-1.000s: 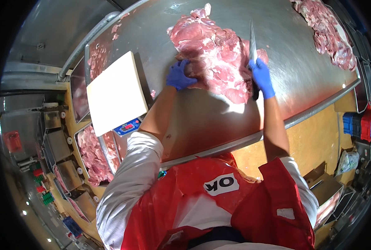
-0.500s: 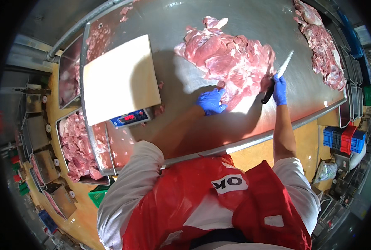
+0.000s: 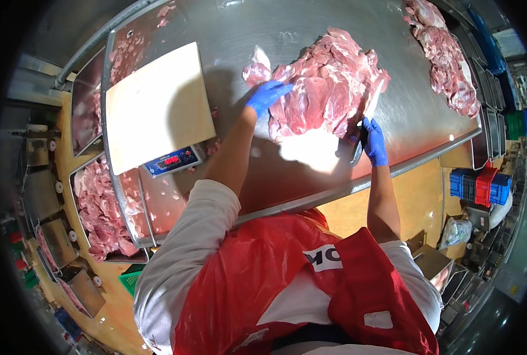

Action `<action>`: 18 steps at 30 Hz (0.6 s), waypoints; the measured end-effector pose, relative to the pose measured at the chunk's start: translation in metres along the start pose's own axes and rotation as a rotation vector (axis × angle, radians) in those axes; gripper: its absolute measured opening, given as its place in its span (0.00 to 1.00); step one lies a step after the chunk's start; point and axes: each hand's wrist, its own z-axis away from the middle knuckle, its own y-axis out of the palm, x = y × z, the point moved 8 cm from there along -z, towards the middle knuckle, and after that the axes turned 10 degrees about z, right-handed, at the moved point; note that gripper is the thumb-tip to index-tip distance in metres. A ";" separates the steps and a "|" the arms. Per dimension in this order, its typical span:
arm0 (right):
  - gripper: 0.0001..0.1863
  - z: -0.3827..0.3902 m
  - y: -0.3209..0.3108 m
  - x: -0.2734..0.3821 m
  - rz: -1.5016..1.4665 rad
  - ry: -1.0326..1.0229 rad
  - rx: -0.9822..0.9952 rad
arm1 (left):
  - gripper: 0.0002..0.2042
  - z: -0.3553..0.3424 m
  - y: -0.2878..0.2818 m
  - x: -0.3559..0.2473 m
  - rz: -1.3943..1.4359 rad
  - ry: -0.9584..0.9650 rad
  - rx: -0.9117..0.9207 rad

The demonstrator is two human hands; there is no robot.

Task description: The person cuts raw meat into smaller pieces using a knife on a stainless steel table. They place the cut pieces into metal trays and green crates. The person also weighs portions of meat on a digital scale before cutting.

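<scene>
A large slab of raw pink meat (image 3: 320, 89) lies spread on the steel table (image 3: 240, 35). My left hand (image 3: 267, 96), in a blue glove, rests with outstretched fingers at the meat's left edge. Beside that hand, a smaller meat piece (image 3: 256, 72) with a white end sticks out to the left. In my blue-gloved right hand (image 3: 374, 143) is a knife (image 3: 374, 99) with a dark handle, its blade pointing up and away along the meat's right edge. The right fingers are wrapped round the handle.
Left of the meat, a white board (image 3: 151, 106) sits on a digital scale (image 3: 172, 161). Metal trays of meat pieces (image 3: 103, 207) stand off the table's left edge. Another long row of meat (image 3: 444, 59) lies at the far right. Blue and red crates (image 3: 482, 186) stand beyond the right edge.
My left hand has moved left and away from me, from the meat's near edge to its left side. The meat has turned and shifted. The knife hand has moved slightly left and nearer.
</scene>
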 end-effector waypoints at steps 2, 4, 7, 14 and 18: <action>0.08 -0.006 -0.004 -0.002 0.035 0.023 0.016 | 0.25 0.009 0.019 0.010 0.204 0.100 -0.026; 0.08 -0.016 -0.020 -0.011 0.054 -0.004 0.047 | 0.18 0.003 0.036 0.014 0.244 0.152 -0.056; 0.08 -0.021 -0.022 -0.010 0.049 -0.003 0.095 | 0.18 -0.008 0.045 -0.007 -0.391 0.420 -0.048; 0.07 -0.031 -0.044 -0.012 -0.012 0.019 0.191 | 0.23 0.067 0.223 -0.083 -0.984 0.885 -0.407; 0.07 -0.026 -0.054 -0.004 -0.015 0.026 0.190 | 0.23 0.030 0.226 -0.010 -0.801 0.598 -0.238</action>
